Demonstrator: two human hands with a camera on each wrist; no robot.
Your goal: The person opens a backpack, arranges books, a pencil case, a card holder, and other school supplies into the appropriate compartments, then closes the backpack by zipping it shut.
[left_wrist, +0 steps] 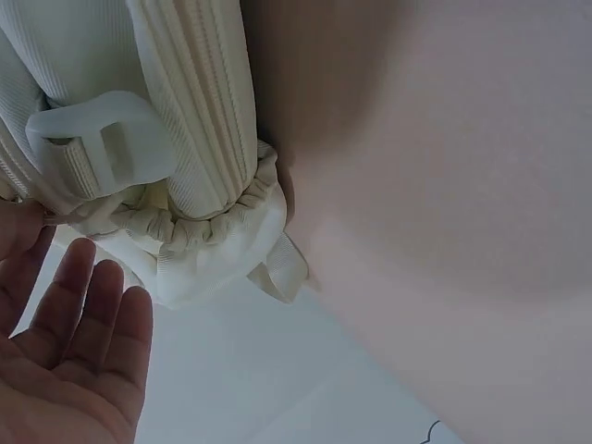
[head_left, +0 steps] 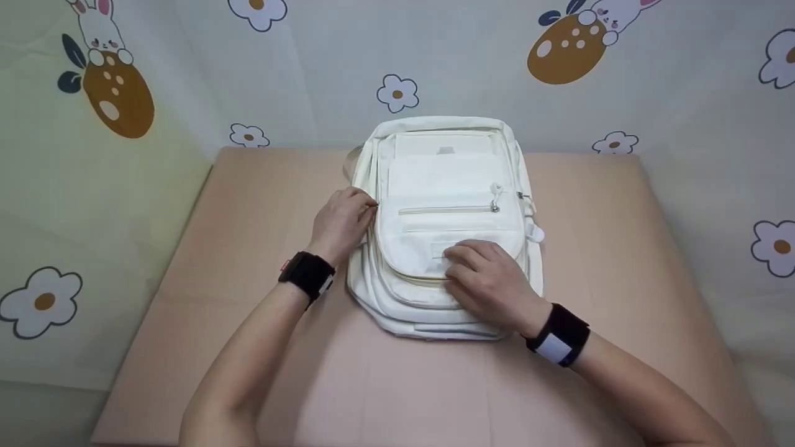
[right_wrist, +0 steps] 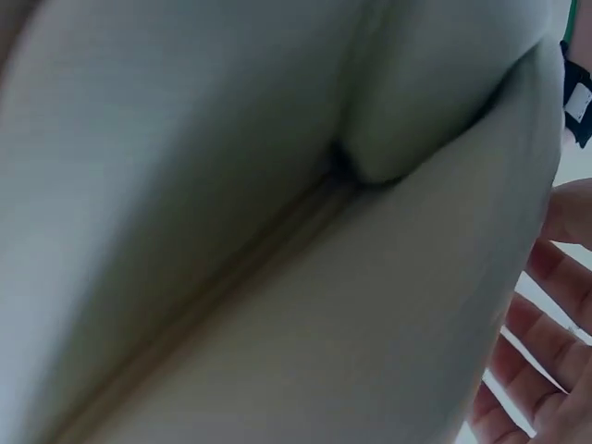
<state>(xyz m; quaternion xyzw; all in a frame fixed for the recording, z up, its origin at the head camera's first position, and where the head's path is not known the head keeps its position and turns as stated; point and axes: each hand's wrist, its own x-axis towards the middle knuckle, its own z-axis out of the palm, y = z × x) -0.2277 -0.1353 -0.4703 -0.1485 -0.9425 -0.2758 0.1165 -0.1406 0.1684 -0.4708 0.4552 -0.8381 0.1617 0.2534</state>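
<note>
A white backpack lies front up on the table. At its left side, my left hand pinches a small zipper pull at the front pocket's edge between thumb and forefinger. In the left wrist view the other fingers of the left hand spread loosely below a side buckle. My right hand holds the lower right edge of the front pocket, fingers bent over it. White fabric hides the fingertips of the right hand in the right wrist view.
The tan table extends on both sides of the backpack. Behind it hangs a pale curtain printed with flowers and rabbits. A gathered side pocket and a short strap loop show on the backpack's side.
</note>
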